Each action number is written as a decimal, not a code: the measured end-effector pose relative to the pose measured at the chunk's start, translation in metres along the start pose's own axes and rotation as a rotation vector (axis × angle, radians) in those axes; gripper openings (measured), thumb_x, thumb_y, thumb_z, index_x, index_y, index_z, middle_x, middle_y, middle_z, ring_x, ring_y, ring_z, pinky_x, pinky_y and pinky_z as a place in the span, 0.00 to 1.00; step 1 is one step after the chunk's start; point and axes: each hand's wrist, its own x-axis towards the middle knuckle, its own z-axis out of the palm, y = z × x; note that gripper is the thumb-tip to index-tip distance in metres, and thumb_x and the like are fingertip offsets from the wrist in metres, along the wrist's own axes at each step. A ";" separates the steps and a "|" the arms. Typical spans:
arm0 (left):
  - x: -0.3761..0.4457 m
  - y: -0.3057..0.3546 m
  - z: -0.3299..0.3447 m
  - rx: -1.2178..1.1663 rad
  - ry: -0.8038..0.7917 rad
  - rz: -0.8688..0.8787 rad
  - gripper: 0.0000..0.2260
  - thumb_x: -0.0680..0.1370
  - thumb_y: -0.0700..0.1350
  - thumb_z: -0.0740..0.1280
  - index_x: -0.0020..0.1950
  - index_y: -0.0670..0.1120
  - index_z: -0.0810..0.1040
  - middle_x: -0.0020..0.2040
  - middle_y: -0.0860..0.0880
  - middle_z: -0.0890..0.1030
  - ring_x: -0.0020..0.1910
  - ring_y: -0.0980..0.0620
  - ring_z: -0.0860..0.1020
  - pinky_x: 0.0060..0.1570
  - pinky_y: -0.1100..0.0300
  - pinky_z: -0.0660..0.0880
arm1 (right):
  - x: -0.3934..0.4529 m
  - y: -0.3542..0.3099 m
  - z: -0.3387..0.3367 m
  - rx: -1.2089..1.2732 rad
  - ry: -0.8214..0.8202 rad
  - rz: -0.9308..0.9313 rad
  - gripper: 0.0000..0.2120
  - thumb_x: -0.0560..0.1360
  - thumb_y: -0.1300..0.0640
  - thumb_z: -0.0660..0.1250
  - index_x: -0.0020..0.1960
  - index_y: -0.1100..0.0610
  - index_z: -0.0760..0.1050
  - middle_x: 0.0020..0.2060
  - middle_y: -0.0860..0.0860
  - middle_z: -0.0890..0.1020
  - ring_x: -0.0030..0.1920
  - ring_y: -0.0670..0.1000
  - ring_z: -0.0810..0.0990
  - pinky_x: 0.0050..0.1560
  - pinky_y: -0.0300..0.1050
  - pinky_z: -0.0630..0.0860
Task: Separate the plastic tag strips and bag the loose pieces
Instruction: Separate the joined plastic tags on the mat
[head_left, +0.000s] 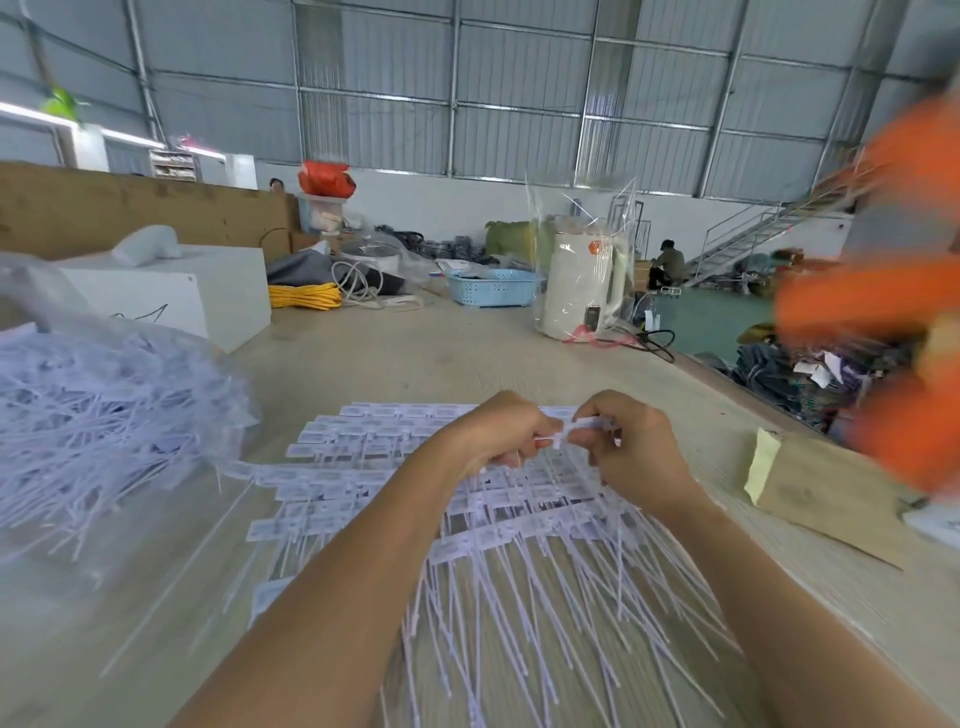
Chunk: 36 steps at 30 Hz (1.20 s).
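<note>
Rows of white plastic tag strips (363, 467) lie spread on the wooden table (415, 353), their thin tails pointing toward me. My left hand (498, 434) and my right hand (623, 441) are raised just above the pile, close together. Both pinch the same white tag strip (566, 434) at its head end, one on each side. To the left lies a clear plastic bag (104, 410) stuffed with loose separated tags.
A brown envelope (821, 488) with a yellow flap lies at the right. A blurred person in orange (893, 291) stands at the right edge. Farther back are a white box (171, 291), a blue basket (493, 286) and a wrapped white kettle (582, 280).
</note>
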 end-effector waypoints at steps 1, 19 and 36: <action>-0.001 0.002 -0.001 0.008 -0.028 0.013 0.13 0.78 0.43 0.65 0.34 0.42 0.72 0.20 0.52 0.68 0.17 0.57 0.63 0.23 0.66 0.59 | 0.001 0.007 -0.003 -0.070 0.044 0.049 0.07 0.70 0.73 0.65 0.37 0.64 0.77 0.31 0.51 0.76 0.31 0.50 0.73 0.31 0.37 0.67; -0.004 0.004 -0.015 0.421 -0.081 0.172 0.12 0.74 0.35 0.67 0.54 0.47 0.76 0.48 0.43 0.81 0.42 0.51 0.77 0.54 0.52 0.75 | 0.000 -0.017 -0.003 0.845 -0.295 0.608 0.03 0.74 0.63 0.68 0.42 0.61 0.76 0.38 0.56 0.83 0.39 0.52 0.82 0.36 0.44 0.78; -0.002 -0.009 -0.016 0.209 -0.083 0.026 0.14 0.80 0.43 0.62 0.37 0.38 0.75 0.29 0.47 0.77 0.25 0.56 0.73 0.26 0.66 0.70 | -0.003 -0.014 0.002 0.677 -0.287 0.444 0.04 0.74 0.67 0.68 0.49 0.66 0.76 0.29 0.57 0.76 0.26 0.47 0.76 0.31 0.38 0.78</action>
